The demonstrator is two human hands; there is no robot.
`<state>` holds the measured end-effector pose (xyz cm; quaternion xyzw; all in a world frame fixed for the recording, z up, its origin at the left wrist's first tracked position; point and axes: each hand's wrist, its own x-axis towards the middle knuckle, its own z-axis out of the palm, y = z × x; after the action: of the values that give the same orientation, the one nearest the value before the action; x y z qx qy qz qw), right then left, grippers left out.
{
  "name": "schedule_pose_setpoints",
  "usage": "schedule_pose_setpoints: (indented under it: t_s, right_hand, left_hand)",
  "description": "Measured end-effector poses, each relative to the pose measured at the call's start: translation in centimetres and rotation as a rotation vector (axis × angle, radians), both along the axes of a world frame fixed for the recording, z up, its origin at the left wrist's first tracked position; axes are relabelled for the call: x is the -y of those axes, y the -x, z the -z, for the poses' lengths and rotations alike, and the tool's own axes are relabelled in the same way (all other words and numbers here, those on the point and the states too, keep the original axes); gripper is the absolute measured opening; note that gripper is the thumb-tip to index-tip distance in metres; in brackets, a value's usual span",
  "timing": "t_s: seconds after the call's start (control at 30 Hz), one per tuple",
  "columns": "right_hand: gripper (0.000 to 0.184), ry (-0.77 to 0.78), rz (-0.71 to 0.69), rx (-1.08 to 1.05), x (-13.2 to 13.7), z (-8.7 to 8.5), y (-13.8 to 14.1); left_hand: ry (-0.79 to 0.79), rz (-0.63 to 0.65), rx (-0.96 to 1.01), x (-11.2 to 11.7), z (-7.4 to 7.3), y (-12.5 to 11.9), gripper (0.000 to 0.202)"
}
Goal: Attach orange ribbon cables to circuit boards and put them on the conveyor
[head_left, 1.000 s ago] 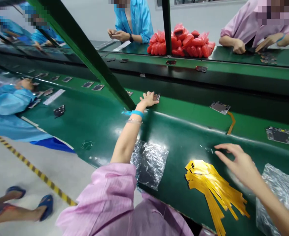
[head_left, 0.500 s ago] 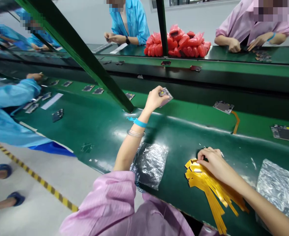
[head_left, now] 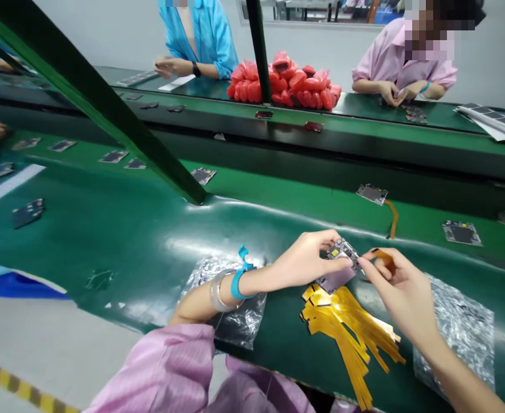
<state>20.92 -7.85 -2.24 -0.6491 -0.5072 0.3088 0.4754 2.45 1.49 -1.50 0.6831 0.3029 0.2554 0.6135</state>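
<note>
My left hand [head_left: 308,258], with a blue band and a clear bangle at the wrist, grips a small circuit board [head_left: 337,278] by its edge. A yellow square shows on the board. At the board's right edge, my right hand [head_left: 402,287] pinches an orange flex cable [head_left: 384,258]. The cable's end is partly hidden by the fingers, so I cannot tell whether it is joined to the board. Just below both hands lies a fanned pile of yellow-orange flex cables [head_left: 347,327] on the green mat [head_left: 149,241].
Clear plastic bags [head_left: 458,332] lie on either side of the cable pile. Beyond, a green strip carries several boards, one with a flex cable attached [head_left: 372,194]. A slanted green post [head_left: 106,109] stands at left. Across the line, two people work beside red wrapped bundles [head_left: 286,80].
My left hand has brought the circuit board back from the strip to above the cable pile. My right hand has lifted a flex cable from the pile to the board. The view has shifted right.
</note>
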Motion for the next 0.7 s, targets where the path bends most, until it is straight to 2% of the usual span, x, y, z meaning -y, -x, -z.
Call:
schedule_pose_setpoints:
  t_s: [0.1,0.3,0.4,0.5,0.57,0.63,0.7]
  right_hand:
    - [0.023,0.047,-0.012,0.127,0.6,-0.4,0.0]
    - [0.022,0.018,-0.052,0.255,1.6,0.6,-0.2]
    - [0.018,-0.053,-0.066,0.379,1.9,1.1,0.0]
    - [0.01,-0.172,-0.079,0.463,2.3,1.4,0.2]
    - [0.009,-0.15,-0.086,0.361,2.7,1.2,0.1]
    - [0.027,-0.033,-0.116,0.152,3.0,0.6,-0.2]
    - [0.03,0.092,-0.161,-0.051,3.4,-0.1,-0.6]
  left_hand:
    - [0.012,0.024,-0.037,1.2,-0.6,0.2,0.016]
    - [-0.056,-0.006,-0.163,2.4,-1.2,0.5,0.019]
    - [-0.021,-0.001,-0.153,2.5,-0.8,0.3,0.019]
    - [0.098,-0.011,-0.072,2.1,-0.2,-0.1,0.018]
    - [0.229,-0.014,-0.033,1.6,0.0,-0.3,0.022]
    - [0.358,0.001,-0.021,1.2,0.0,-0.3,0.03]
    - [0.425,0.039,-0.032,0.9,-0.1,-0.3,0.036]
